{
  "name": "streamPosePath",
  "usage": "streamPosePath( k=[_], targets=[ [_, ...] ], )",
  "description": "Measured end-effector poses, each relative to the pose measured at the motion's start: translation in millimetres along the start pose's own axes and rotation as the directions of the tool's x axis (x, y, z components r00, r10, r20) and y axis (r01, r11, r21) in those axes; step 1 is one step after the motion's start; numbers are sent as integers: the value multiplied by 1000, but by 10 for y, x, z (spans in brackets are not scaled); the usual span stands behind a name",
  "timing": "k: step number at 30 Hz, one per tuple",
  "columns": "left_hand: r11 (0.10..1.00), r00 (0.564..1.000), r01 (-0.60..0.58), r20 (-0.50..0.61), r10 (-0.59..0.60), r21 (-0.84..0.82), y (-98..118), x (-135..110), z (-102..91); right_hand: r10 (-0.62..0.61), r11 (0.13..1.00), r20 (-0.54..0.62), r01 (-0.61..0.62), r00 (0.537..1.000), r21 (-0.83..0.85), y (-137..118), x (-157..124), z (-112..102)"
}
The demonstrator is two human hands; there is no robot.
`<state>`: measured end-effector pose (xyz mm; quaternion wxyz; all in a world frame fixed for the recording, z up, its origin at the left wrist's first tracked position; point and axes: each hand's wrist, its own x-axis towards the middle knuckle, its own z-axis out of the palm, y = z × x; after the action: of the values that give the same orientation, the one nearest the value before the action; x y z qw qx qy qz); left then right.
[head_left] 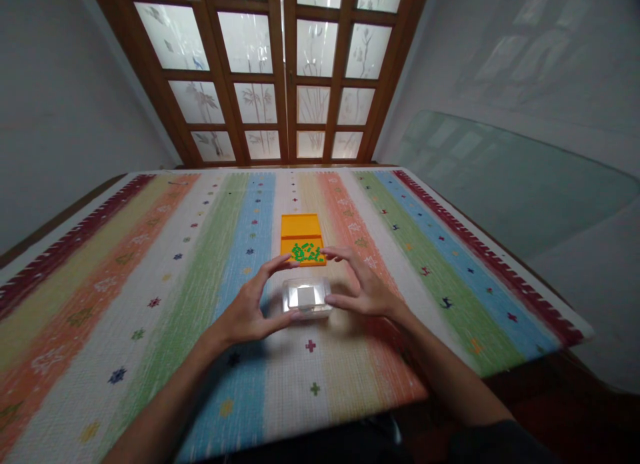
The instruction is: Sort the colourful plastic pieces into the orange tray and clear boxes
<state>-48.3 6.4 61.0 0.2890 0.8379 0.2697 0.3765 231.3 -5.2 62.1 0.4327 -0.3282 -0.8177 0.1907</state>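
A small clear plastic box [307, 296] with a pale rectangle on its top is between my two hands. My left hand [254, 303] is on its left side, fingers curved and spread, with the thumb at the box's near left corner. On the other side my right hand [367, 287] has its thumb against or very near the right edge of the box. The fingers of both hands arch beyond the box, apart from it. Just past the fingertips lies an opened orange case [300, 225]. Small green pieces [306, 252] are scattered in its near half.
A striped, patterned cloth [165, 331] covers the table. Wood-framed glass doors [286, 84] stand behind the far edge. Pale walls rise on both sides, and a greenish glass panel [510, 177] is on the right.
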Motion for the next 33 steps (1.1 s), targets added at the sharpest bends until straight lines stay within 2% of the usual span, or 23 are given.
streamPosePath(
  k=[3,5,8,11,14,17,22,27,33],
  targets=[
    [999,997,45,-64,-45,-7,-55,46,-152,87,996,-155,-92,984,-21,183,48,-132],
    [998,990,69,-121,-68,2,-152,100,-226,153,985,-178,-164,972,-51,383,66,-191],
    [988,984,127,-137,-115,83,-394,189,-248,249,965,-110,-257,962,-59,722,55,-188],
    [969,983,181,-71,-171,166,-725,249,-168,332,943,28,-332,943,-22,981,28,-93],
    [964,977,214,-22,-213,159,-1047,287,-51,362,932,113,-363,925,-9,1099,42,19],
    [954,966,256,-2,-259,156,-1242,333,30,357,934,102,-351,929,-68,1138,97,98],
    [937,950,296,46,-309,186,-1301,438,94,311,951,98,-308,945,-37,1221,138,157],
    [962,969,243,17,-247,127,-1294,490,178,279,956,107,-287,954,62,1279,95,207],
    [975,974,223,-42,-222,15,-1105,488,118,253,927,59,-259,966,272,1149,122,233]
  ],
)
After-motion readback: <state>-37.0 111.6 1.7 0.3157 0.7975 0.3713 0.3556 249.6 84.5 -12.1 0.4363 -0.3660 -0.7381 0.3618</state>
